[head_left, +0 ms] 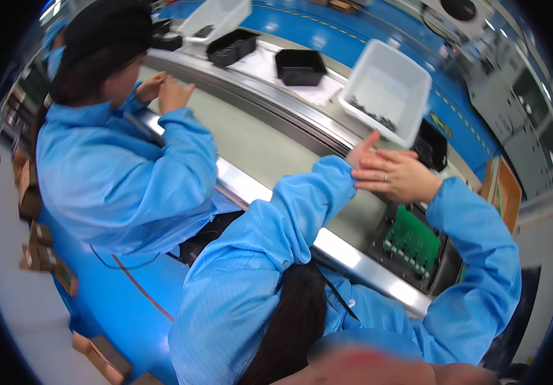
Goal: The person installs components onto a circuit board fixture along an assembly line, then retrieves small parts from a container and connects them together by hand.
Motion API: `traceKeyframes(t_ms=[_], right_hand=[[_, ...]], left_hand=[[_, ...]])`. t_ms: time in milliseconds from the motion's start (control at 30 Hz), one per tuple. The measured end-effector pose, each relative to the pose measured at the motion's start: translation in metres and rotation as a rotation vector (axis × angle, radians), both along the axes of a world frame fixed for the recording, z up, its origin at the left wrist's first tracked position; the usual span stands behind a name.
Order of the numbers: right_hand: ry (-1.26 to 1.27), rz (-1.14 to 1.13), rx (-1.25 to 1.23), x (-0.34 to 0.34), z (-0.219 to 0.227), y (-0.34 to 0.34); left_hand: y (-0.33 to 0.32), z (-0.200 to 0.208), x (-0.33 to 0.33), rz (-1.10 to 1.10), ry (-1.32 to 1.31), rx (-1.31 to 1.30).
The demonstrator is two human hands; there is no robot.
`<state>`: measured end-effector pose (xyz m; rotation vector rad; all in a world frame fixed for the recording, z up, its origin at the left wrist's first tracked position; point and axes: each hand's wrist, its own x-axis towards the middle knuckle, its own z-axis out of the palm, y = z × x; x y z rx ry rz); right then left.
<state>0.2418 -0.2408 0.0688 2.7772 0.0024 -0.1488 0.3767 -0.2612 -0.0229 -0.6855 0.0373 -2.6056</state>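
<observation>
My right hand (399,178) lies flat with its fingers straight and pressed across my left hand (364,151). The left hand's thumb sticks up, and most of its other fingers are hidden behind the right hand. I see nothing held between them. Both hands are over the conveyor line, just in front of a white plastic bin (388,80) with small dark parts at its near end. Below my right hand, a green circuit board (412,240) rests in a black fixture (379,240).
To my left, a co-worker (122,173) in blue has both hands raised over the line (250,138). Black trays (300,68) (231,48) stand along the far ledge. Another black tray (432,144) sits beside the white bin. A wooden-coloured box (502,189) is at right.
</observation>
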Motion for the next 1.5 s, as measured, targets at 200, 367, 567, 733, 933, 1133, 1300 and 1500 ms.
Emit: traceKeyframes(t_ms=[200, 367, 567, 733, 933, 1133, 1300, 1500], right_hand=[[-0.044, -0.163, -0.101, -0.08, 0.011, -0.029], [-0.022, -1.092, 0.137, -0.147, 0.022, -0.079], [-0.294, -1.206, 0.438, -0.131, -0.008, -0.124], [-0.277, -1.275, 0.382, -0.146, -0.063, -0.155], [-0.207, -1.332, 0.456, -0.159, -0.099, -0.196], [-0.34, -1.29, 0.401, -0.168, -0.116, -0.21], [-0.305, -1.274, 0.392, -0.163, -0.114, -0.209], [-0.348, -1.187, 0.347, -0.176, -0.118, -0.222]], left_hand=[[-0.013, 0.003, 0.001, 0.251, -0.407, -0.292], [-0.021, -0.005, -0.004, 0.642, -1.288, -0.676], [-0.012, -0.008, -0.001, 1.292, -2.039, -1.683], [-0.015, -0.028, -0.009, 1.371, -1.91, -1.691], [-0.015, -0.024, -0.005, 1.533, -1.858, -1.781], [-0.016, -0.021, -0.002, 1.475, -1.793, -1.851], [-0.016, -0.022, -0.002, 1.496, -1.79, -1.845], [-0.018, -0.023, -0.002, 1.527, -1.748, -1.849]])
